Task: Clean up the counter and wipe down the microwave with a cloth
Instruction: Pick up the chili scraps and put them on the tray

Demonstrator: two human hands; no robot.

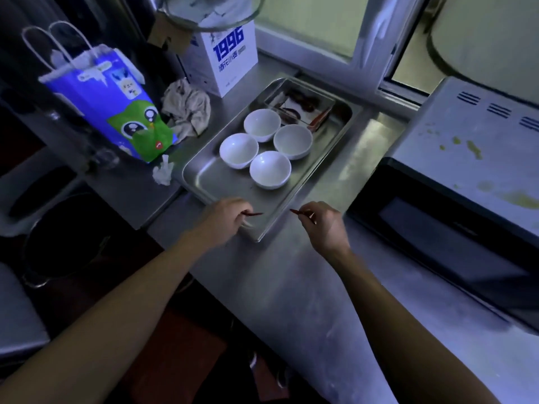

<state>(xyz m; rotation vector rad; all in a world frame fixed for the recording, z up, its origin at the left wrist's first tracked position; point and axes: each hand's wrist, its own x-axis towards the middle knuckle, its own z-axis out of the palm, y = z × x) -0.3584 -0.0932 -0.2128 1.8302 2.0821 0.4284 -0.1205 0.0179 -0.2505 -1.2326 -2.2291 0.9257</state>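
From the head view, a crumpled grey cloth [186,107] was seen lying on the steel counter [291,287] between a blue paper bag [110,103] and a metal tray [230,182]. The microwave [455,199], at the right, was marked with yellowish stains on top. A thin red chilli was pinched in each hand, left hand [224,218] and right hand [323,225], at the tray's near edge. Four white bowls [269,169] were held in the tray.
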